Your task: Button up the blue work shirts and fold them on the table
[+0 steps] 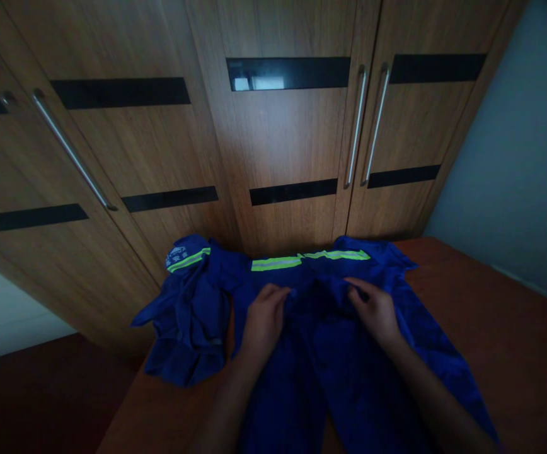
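Note:
Blue trousers (311,366) hang toward me from my two hands, their waist edge held up between them. My left hand (264,315) pinches the left end of the waist, and my right hand (374,310) pinches the right end. Beneath and behind them a blue jacket (273,277) with yellow-green reflective strips lies spread out, one long part reaching down to the right. To the left lies a crumpled blue garment (188,315), with a reflective strip and white print at its top.
The reddish-brown table (462,296) holds the clothes. Behind it stands a wooden wardrobe (283,139) with black strips and long metal handles. A pale wall (519,189) rises at the right. Dark floor (51,384) shows at the lower left.

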A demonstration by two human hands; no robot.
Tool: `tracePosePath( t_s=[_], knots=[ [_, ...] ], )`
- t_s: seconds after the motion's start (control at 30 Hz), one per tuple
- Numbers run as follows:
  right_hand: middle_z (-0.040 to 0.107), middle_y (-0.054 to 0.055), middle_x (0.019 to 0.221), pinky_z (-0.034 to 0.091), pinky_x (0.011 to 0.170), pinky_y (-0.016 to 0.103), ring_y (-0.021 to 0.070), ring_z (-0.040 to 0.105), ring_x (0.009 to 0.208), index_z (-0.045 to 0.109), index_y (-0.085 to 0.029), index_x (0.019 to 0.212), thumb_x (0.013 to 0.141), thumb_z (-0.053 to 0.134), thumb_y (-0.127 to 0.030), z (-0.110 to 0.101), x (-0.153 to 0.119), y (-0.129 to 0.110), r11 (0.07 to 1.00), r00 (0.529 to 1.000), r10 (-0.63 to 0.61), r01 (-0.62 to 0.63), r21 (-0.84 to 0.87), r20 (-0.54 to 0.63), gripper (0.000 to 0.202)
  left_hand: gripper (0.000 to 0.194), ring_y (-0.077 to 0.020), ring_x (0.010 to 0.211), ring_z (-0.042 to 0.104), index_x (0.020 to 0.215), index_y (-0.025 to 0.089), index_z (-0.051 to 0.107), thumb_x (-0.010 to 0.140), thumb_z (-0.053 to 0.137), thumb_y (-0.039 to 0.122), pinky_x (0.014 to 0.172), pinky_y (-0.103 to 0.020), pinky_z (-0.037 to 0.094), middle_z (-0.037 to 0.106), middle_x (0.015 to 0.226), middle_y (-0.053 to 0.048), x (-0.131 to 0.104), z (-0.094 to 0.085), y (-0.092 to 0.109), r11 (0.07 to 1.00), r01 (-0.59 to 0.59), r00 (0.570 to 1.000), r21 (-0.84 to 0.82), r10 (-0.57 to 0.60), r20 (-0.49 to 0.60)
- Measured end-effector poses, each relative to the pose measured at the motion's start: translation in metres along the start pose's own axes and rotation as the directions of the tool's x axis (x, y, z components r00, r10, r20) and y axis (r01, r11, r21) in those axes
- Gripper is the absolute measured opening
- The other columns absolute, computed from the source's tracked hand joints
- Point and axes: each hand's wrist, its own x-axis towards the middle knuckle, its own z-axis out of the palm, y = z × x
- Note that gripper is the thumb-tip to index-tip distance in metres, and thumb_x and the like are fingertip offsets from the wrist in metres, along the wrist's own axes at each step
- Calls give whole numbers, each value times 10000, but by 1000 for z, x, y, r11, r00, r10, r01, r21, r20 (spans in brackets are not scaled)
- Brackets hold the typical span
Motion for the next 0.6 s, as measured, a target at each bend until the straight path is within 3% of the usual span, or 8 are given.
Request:
tracePosePath(
  t_s=[0.1,0.2,0.3,0.4,0.47,0.6],
  knots=[
    [717,51,945,508,814,321,202,665,873,703,-214,993,883,489,-356,-30,17,3,996,996,-84,82,-42,-24,279,286,-150,901,610,1049,219,659,909,422,143,838,-264,490,635,963,-38,6,-38,-4,996,-36,995,80,44,-90],
    [693,48,882,503,775,305,190,648,830,696,-220,1028,900,471,-349,-39,19,10,980,985,-164,169,-103,58,289,303,-155,931,611,1087,228,644,913,407,156,846,-259,489,619,1014,-43,1,-56,-5,985,-55,996,162,65,-55],
    [678,67,951,488,820,319,200,627,904,679,-205,1055,898,443,-290,-26,10,24,965,970,-114,160,-207,216,297,351,-153,904,630,1099,266,637,899,387,123,814,-257,495,616,1047,-34,-13,-47,-12,953,19,985,301,-69,155],
    [667,92,965,462,866,331,212,608,960,673,-177,1055,867,426,-198,-9,1,30,922,891,12,166,-349,453,311,357,-178,835,648,1038,281,653,864,403,96,732,-284,502,632,994,-38,-25,-27,-17,858,57,881,511,-284,379],
    [658,102,957,448,873,340,224,598,971,671,-173,1052,833,439,-160,-7,2,24,880,837,73,203,-430,543,319,352,-210,866,639,1003,259,655,824,419,69,741,-317,492,637,969,-56,-27,-19,-14,798,18,839,602,-340,425],
    [636,104,1055,412,912,356,251,560,1045,636,-187,1109,745,512,-138,-11,16,-13,823,829,58,276,-497,556,388,372,-259,1010,575,1064,222,617,769,455,63,855,-391,439,624,1034,-91,-12,-16,8,769,-26,891,639,-271,363]
  ],
)
